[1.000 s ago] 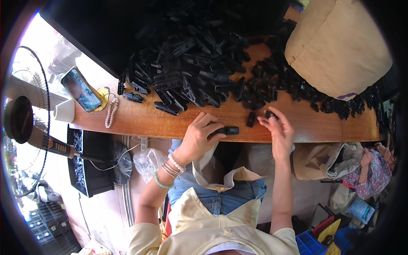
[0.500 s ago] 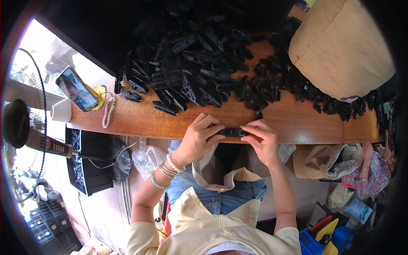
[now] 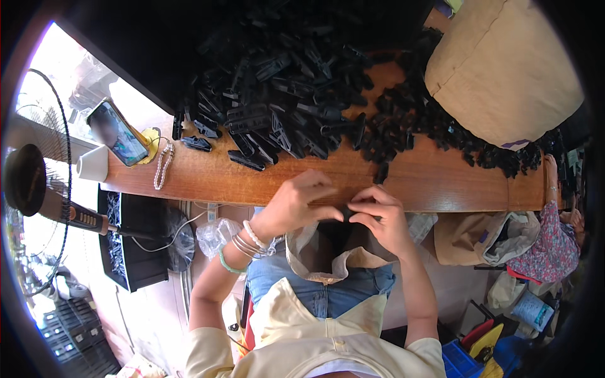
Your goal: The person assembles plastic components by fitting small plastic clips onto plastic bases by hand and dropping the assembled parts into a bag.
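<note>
My left hand (image 3: 296,203) is above the table's front edge, thumb and fingers spread apart with nothing seen gripped between them. Close beside it, my right hand (image 3: 379,213) has thumb and forefinger pinched together. A small dark spot shows at those fingertips, too blurred to name. Below both hands, a beige cloth bag (image 3: 340,268) stands open at my lap, its inside dark. Beyond them on the wooden table (image 3: 283,186) lies a heap of long black plastic clips (image 3: 277,126). To its right spreads a pile of small black plastic parts (image 3: 387,126).
A propped phone (image 3: 120,135), a bead string (image 3: 164,165) and a white cup (image 3: 93,164) are at left, near a fan (image 3: 31,183). A large tan sack (image 3: 504,75) stands back right. Another person's floral sleeve (image 3: 548,246) reaches the table's right end. Black crate (image 3: 135,239) below left.
The black clip that both hands held between them is no longer seen there. My left fingers have spread, and my right hand has moved slightly left and down. Another person's hand now touches the table's right end.
</note>
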The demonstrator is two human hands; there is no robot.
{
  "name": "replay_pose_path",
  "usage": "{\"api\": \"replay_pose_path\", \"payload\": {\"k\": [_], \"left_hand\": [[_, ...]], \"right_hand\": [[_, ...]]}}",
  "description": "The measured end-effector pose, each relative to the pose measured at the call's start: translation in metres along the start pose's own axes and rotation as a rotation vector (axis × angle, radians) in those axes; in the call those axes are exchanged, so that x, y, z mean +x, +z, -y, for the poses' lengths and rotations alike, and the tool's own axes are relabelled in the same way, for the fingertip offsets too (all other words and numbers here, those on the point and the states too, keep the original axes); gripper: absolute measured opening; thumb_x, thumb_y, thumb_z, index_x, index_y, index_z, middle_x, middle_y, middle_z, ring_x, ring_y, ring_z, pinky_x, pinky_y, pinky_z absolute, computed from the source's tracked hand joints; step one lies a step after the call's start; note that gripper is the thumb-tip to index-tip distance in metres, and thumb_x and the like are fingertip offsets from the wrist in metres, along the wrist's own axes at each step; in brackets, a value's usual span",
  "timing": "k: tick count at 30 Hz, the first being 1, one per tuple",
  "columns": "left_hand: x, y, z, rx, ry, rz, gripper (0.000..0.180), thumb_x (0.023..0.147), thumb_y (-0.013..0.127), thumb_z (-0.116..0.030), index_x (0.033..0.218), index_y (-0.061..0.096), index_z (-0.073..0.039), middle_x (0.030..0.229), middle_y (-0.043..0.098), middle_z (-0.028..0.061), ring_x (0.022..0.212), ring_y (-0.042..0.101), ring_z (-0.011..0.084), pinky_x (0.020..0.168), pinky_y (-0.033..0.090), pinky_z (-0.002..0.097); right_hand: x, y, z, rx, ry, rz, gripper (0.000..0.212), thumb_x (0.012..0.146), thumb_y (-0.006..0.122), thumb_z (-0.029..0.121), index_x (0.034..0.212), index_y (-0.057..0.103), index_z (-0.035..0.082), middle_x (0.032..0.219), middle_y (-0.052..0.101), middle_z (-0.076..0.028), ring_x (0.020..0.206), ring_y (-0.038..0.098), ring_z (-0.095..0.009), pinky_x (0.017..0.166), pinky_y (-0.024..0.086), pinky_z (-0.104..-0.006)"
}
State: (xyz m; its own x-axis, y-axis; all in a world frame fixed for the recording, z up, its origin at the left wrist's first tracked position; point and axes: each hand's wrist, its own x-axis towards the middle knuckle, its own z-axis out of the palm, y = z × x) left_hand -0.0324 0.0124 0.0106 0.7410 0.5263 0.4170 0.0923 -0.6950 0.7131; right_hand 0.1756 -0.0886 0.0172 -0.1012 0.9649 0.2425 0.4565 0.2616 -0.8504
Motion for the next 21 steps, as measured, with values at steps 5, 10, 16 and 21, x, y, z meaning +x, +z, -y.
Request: {"api": "replay_pose_path", "payload": {"k": [5,10,16,21], "left_hand": [[0.029,-0.019,0.006,0.755,0.096,-0.143,0.031,0.068,0.065,0.001,0.099,0.064,0.005,0.099,0.059,0.013,0.088,0.055,0.0277,0.077,0.049,0.0364],[0.035,-0.01,0.004,0.743,0.239,0.031,0.023,0.068,0.06,-0.007,0.089,0.06,0.004,0.102,0.058,0.0158,0.089,0.054,0.0276,0.077,0.047,0.0365],[0.037,0.005,-0.007,0.449,0.184,0.13,0.015,0.074,0.062,-0.006,0.085,0.06,0.003,0.099,0.061,0.0129,0.093,0.055,0.0292,0.078,0.048,0.0392],[0.061,0.014,0.015,0.172,-0.058,0.224,0.008,0.078,0.066,-0.006,0.081,0.062,0.001,0.088,0.059,0.0092,0.087,0.056,0.0297,0.075,0.049,0.04]], "right_hand": [[0.007,-0.003,-0.003,-0.136,0.207,-0.45,0.022,0.079,0.075,0.009,0.097,0.069,-0.002,0.091,0.061,-0.01,0.087,0.06,-0.025,0.071,0.048,-0.0361],[0.017,-0.001,-0.028,-0.719,0.043,-0.444,0.022,0.082,0.072,0.013,0.101,0.065,0.005,0.093,0.059,-0.009,0.085,0.056,-0.029,0.076,0.043,-0.0413],[0.013,-0.01,-0.014,-0.497,0.116,-0.436,0.021,0.082,0.069,0.006,0.103,0.064,0.003,0.093,0.059,-0.009,0.08,0.058,-0.024,0.074,0.045,-0.0369],[0.011,-0.002,-0.015,0.374,0.226,-0.525,0.023,0.081,0.068,0.002,0.104,0.065,0.002,0.09,0.058,-0.008,0.072,0.056,-0.019,0.07,0.045,-0.0325]]}}
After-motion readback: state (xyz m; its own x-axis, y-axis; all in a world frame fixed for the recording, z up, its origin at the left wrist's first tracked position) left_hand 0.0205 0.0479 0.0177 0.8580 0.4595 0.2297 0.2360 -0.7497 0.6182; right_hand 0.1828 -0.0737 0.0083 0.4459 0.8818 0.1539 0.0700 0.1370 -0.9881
